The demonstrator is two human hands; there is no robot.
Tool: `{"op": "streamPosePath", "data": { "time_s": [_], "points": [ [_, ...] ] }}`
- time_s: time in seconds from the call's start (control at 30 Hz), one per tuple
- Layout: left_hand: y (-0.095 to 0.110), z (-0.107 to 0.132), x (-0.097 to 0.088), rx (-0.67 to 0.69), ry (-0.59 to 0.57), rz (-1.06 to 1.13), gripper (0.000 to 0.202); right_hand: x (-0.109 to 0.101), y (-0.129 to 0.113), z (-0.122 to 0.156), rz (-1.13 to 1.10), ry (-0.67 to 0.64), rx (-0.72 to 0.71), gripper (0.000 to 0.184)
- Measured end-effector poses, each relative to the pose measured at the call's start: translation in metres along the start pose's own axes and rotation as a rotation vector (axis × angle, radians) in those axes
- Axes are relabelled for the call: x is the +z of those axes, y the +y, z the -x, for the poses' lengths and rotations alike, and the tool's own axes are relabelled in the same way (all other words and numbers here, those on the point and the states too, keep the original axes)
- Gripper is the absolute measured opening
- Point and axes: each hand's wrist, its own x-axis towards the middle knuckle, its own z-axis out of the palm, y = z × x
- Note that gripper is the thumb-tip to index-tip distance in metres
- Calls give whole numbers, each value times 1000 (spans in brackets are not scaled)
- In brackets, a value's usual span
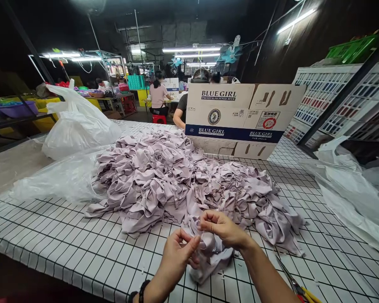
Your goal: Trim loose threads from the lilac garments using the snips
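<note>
My left hand [177, 254], with a dark beaded bracelet at the wrist, has its thumb and fingertips closed in a pinch at the near edge of a pale mauve cloth piece [213, 261]. Slightly higher and to the right, my right hand [221, 227] pinches at the same cloth piece. What exactly lies between the fingertips is too small to make out. Directly beyond both hands spreads a large heap of crumpled mauve cloth pieces [151, 172]. A pair of scissors [289, 275] with yellow and red on the handles lies right of my right forearm.
A white checked tablecloth [72, 244] covers the table. Behind the heap stands a cardboard beer box [236, 113], with a person partly hidden behind it. White plastic bags [78, 126] lie at left, and more plastic [347, 185] at right. Another person [159, 94] sits farther back.
</note>
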Motion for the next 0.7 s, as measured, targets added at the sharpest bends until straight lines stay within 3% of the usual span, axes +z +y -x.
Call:
{"op": "streamPosePath", "data": {
  "time_s": [0.07, 0.13, 0.27, 0.43, 0.53, 0.7],
  "points": [
    [5, 0, -6, 132, 21, -50, 48, -3, -4, 0, -31, -38, 12, 46],
    [13, -2, -11, 169, -83, -17, 45, -7, -14, -1, -39, -98, 17, 44],
    [25, -15, -12, -112, -503, 177, 34, -12, -36, -2, -39, -220, -6, 38],
    [35, -31, -10, -294, -779, 143, 25, -17, -54, 1, -13, -326, -18, 31],
    [46, -31, -10, -292, -864, -46, 30, -20, -57, 0, 27, -362, -20, 28],
    [53, -27, -9, -277, -883, -207, 41, -15, -60, -10, 110, -408, -36, 24]
  ]
}}
